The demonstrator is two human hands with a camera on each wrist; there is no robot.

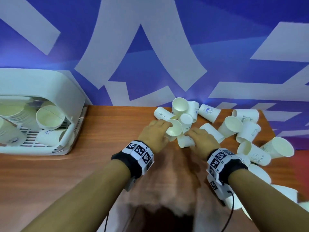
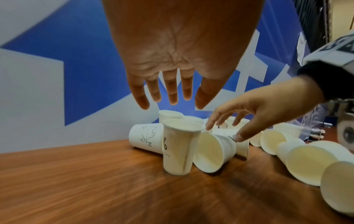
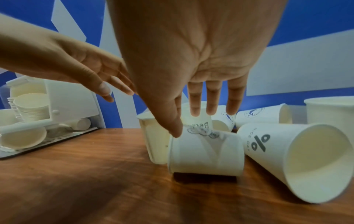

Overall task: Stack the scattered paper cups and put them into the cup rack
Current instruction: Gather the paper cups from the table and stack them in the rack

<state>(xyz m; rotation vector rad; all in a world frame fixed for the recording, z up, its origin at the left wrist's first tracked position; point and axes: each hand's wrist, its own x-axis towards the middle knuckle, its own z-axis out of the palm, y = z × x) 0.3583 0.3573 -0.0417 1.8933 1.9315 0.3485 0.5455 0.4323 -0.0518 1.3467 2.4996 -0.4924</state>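
Our left hand (image 2: 170, 50) hovers with fingers spread over an upright cup (image 2: 180, 149), holding nothing. Our right hand (image 3: 191, 53), equally empty, touches a toppled cup (image 3: 205, 153) with its thumb. The scattered cups (image 1: 232, 126) crowd the worktop's (image 1: 66, 173) far right corner; the rack (image 1: 41, 91) stands at its left edge. We judge a careless reach could send neighbouring cups rolling off the right edge.

bare table (image 1: 108, 128) between cup rack (image 1: 50, 91) and crowded cups (image 1: 232, 126)

A brown wood-grain table (image 1: 50, 173) stands against a blue wall (image 1: 150, 64) patterned with broad white shapes.
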